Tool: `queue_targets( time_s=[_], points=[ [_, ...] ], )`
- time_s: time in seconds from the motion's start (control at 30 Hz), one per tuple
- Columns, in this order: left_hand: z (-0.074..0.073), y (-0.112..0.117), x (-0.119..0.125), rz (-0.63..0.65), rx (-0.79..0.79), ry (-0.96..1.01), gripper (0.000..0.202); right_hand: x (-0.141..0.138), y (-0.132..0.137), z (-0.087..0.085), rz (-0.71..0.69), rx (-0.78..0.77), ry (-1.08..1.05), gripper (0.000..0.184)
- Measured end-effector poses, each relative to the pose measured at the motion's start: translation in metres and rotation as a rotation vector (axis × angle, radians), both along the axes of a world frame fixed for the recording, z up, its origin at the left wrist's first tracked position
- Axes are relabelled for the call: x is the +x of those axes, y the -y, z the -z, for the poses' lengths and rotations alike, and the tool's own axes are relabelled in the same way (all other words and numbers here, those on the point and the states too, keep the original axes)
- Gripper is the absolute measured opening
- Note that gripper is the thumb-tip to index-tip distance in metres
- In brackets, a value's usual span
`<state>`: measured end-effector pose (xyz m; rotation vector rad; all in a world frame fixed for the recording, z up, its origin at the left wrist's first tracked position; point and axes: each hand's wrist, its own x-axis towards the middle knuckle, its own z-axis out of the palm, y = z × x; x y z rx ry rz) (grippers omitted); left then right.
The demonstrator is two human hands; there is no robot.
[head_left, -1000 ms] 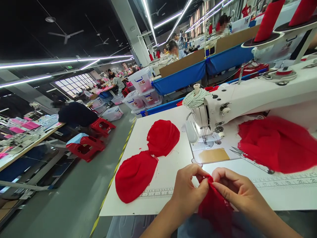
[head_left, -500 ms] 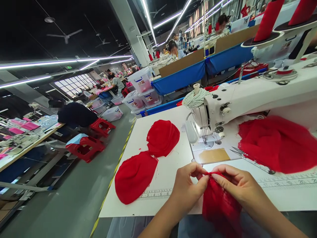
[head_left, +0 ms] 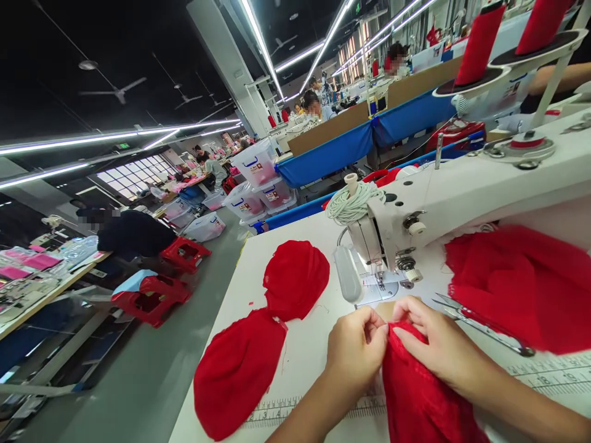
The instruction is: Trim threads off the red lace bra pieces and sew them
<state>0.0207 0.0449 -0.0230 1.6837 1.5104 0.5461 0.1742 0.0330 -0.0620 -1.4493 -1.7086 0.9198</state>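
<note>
Red cloth (head_left: 418, 394) is being pinched by left hand (head_left: 353, 344) and right hand (head_left: 441, 347)! Its layers can't be clearly counted.

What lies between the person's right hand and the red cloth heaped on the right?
A pointed metal tool, seemingly snips, lies between the right hand and the heaped red cloth, along the cloth's near edge, in the head view.

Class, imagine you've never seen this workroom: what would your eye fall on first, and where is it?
Probably the red cloth at bottom centre, pinched by the left hand and right hand. Left of them, two red fabric pieces lie on the white table. Beyond stands a white sewing machine, with red thread cones at top right.
</note>
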Motion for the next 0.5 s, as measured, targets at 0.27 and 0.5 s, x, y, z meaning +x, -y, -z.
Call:
queue_targets(
  time_s=[0.27, 0.5],
  points=[
    [0.007, -0.037, 0.018, 0.096, 0.207, -0.4, 0.013, 0.02, -0.039, 0.005, -0.007, 0.196, 0.34, 0.031],
    [0.015, -0.052, 0.013, 0.128, 0.303, -0.412, 0.009, 0.021, -0.043, 0.011, 0.065, 0.572, 0.54, 0.036]
  ],
)
